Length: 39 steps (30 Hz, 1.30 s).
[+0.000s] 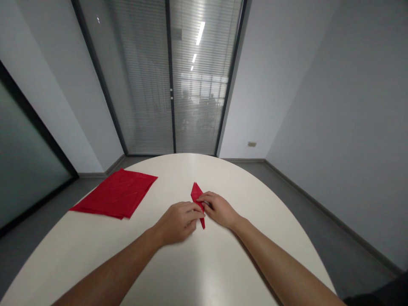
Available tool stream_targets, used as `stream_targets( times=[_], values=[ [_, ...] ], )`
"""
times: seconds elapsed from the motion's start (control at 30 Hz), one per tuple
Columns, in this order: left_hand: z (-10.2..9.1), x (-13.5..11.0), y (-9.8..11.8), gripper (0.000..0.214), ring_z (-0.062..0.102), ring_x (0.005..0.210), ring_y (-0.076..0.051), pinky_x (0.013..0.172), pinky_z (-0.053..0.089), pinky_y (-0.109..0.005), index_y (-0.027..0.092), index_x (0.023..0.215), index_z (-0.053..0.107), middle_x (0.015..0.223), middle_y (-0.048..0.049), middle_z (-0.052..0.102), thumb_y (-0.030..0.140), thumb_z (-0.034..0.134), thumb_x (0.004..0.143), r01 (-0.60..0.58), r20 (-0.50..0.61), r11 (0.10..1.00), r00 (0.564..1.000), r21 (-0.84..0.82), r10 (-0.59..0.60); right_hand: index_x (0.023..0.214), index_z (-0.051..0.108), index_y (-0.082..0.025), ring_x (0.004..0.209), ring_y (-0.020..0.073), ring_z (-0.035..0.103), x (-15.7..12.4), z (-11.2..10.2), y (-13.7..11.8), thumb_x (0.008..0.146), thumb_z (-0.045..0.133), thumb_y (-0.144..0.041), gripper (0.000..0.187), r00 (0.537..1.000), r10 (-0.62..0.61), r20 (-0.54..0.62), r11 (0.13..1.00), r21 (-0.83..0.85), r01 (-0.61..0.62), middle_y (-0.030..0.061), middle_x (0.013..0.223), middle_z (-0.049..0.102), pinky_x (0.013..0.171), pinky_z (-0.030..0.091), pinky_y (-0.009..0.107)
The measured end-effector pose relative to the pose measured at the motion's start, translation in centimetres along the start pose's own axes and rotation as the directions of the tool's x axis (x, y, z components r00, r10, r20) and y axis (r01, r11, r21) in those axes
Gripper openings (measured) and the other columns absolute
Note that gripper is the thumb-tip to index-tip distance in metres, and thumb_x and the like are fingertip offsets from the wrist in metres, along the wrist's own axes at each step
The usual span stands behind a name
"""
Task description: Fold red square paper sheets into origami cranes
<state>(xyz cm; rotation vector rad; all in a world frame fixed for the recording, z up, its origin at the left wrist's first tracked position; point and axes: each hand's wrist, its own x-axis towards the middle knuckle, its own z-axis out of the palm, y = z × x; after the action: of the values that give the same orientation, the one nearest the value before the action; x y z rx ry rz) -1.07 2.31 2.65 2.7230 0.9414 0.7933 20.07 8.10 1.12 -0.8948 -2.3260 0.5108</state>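
A narrow piece of folded red paper (pixel 196 191) lies on the table between my hands, with a pointed upper end and a thin tip toward me. My left hand (pixel 181 221) is closed on its lower left part, fingers pressed together over the paper. From the other side, my right hand (pixel 219 209) has its fingers curled onto the right edge, thumb and fingertips close together. The middle of the paper is partly hidden under the fingertips of both hands.
A stack of red paper sheets (pixel 116 193) rests at the left of the round white table (pixel 242 182). Beyond the table's far edge are glass panels with blinds (pixel 146 85) and grey walls. A small wall socket (pixel 251 144) sits low at the right.
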Motion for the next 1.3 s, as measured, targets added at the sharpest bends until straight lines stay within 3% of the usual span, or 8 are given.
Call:
stream_targets(
  times=[0.07, 0.13, 0.3, 0.67, 0.8, 0.97, 1.13, 1.3],
  values=[
    [0.2, 0.0, -0.3, 0.033, 0.064, 0.104, -0.022, 0.094, 0.050, -0.038, 0.021, 0.112, 0.070, 0.116, -0.0056, 0.070, 0.014, 0.047, 0.089, 0.050, -0.032, 0.999, 0.998, 0.014, -0.049, 0.111, 0.073, -0.023, 0.102, 0.0195, 0.064, 0.0, 0.0, 0.0, 0.089, 0.055, -0.005, 0.034, 1.000, -0.005, 0.005, 1.000, 0.006, 0.005, 0.0055, 0.108, 0.070, 0.095, 0.049, 0.034],
    [0.1, 0.0, -0.5, 0.033, 0.064, 0.105, -0.021, 0.096, 0.050, -0.038, 0.023, 0.111, 0.071, 0.116, -0.0047, 0.070, 0.014, 0.048, 0.089, 0.047, 0.006, 0.999, 0.999, 0.016, -0.047, 0.113, 0.072, -0.023, 0.102, 0.0199, 0.064, 0.0, 0.0, 0.0, 0.088, 0.055, -0.004, 0.035, 1.000, -0.001, 0.007, 1.000, 0.007, 0.001, 0.0057, 0.109, 0.071, 0.094, 0.049, 0.034],
    [-0.4, 0.2, 0.0, 0.028, 0.063, 0.104, -0.022, 0.097, 0.048, -0.039, 0.025, 0.104, 0.074, 0.113, -0.0048, 0.070, 0.015, 0.053, 0.087, -0.035, 0.109, 0.999, 0.994, 0.024, 0.032, 0.118, 0.069, -0.021, 0.104, 0.0203, 0.064, -0.1, 0.0, 0.2, 0.089, 0.054, -0.005, 0.036, 1.000, 0.015, -0.001, 1.000, -0.003, -0.015, 0.0072, 0.112, 0.071, 0.096, 0.049, 0.036],
    [-0.3, 0.3, 0.3, 0.026, 0.065, 0.098, -0.021, 0.094, 0.048, -0.038, 0.023, 0.105, 0.070, 0.107, -0.0044, 0.073, 0.019, 0.047, 0.095, -0.146, 0.116, 0.989, 0.982, -0.040, 0.149, 0.112, 0.074, -0.019, 0.118, 0.0235, 0.061, 0.0, 0.2, 0.3, 0.089, 0.053, -0.007, 0.034, 1.000, 0.003, -0.022, 0.998, -0.067, -0.005, 0.0110, 0.127, 0.066, 0.107, 0.047, 0.041],
    [0.2, 0.2, -0.1, 0.024, 0.066, 0.096, -0.021, 0.091, 0.050, -0.038, 0.020, 0.103, 0.067, 0.101, -0.0056, 0.073, 0.017, 0.044, 0.095, 0.016, -0.015, 1.000, 1.000, 0.023, -0.016, 0.111, 0.076, -0.024, 0.124, 0.0261, 0.057, -0.2, 0.3, 0.6, 0.087, 0.059, -0.009, 0.033, 0.998, 0.008, -0.065, 0.996, -0.093, -0.014, 0.0107, 0.133, 0.063, 0.108, 0.045, 0.044],
    [1.3, -0.1, -1.8, 0.037, 0.060, 0.120, -0.026, 0.104, 0.048, -0.046, 0.016, 0.126, 0.060, 0.128, -0.0114, 0.067, 0.013, 0.048, 0.092, 0.258, -0.169, 0.959, 0.957, 0.119, -0.236, 0.116, 0.075, -0.027, 0.120, 0.0240, 0.060, -0.2, 0.1, 0.5, 0.089, 0.057, -0.009, 0.037, 1.000, -0.010, -0.019, 0.999, -0.052, 0.009, 0.0098, 0.132, 0.062, 0.106, 0.046, 0.041],
    [1.8, -0.2, -2.3, 0.042, 0.052, 0.134, -0.025, 0.114, 0.038, -0.051, 0.017, 0.129, 0.060, 0.140, -0.0098, 0.061, 0.009, 0.048, 0.090, 0.263, -0.092, 0.953, 0.964, 0.151, -0.251, 0.112, 0.075, -0.027, 0.109, 0.0185, 0.064, -0.1, -0.1, 0.1, 0.087, 0.052, -0.001, 0.043, 0.999, -0.042, 0.030, 0.997, 0.059, 0.040, 0.0064, 0.122, 0.066, 0.099, 0.050, 0.033],
    [1.5, -0.2, -2.0, 0.033, 0.062, 0.121, -0.024, 0.109, 0.041, -0.052, 0.021, 0.120, 0.066, 0.130, -0.0066, 0.068, 0.013, 0.049, 0.093, 0.301, -0.065, 0.942, 0.953, 0.146, -0.295, 0.109, 0.075, -0.025, 0.091, 0.0178, 0.066, 0.0, -0.2, -0.1, 0.086, 0.056, -0.003, 0.037, 1.000, 0.011, -0.003, 0.998, 0.064, -0.011, 0.0033, 0.099, 0.073, 0.086, 0.052, 0.030]
  ],
)
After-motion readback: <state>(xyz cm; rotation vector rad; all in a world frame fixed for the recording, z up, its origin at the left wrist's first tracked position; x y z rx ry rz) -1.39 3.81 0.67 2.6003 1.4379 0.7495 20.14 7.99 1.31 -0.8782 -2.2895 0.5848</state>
